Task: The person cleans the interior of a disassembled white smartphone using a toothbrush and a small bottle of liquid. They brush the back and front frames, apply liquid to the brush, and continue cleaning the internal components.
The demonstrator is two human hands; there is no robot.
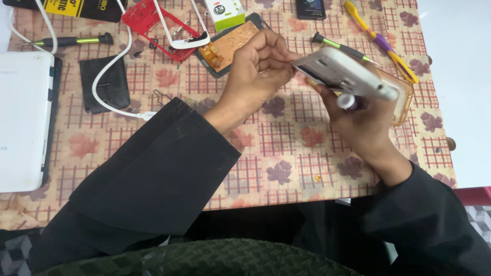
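A white phone [343,71] with rounded corners and a smooth plastic shell is held tilted above the right part of the table [286,138], its darker edge facing the person. The right hand [365,122] grips it from below, fingers curled around it, with a small purple-and-white cylinder tucked against the palm. The left hand [255,69] has its fingertips pinched together at the phone's left end; whether they hold a fine tool I cannot tell. A clear orange soft case [404,105] lies just behind the phone. The tablecloth shows a checked leaf pattern. Further back lie a red plastic frame [146,20], a black flat battery [106,82], a white cable [110,105], green-handled screwdrivers [76,40] and a small white-and-green box [225,13].
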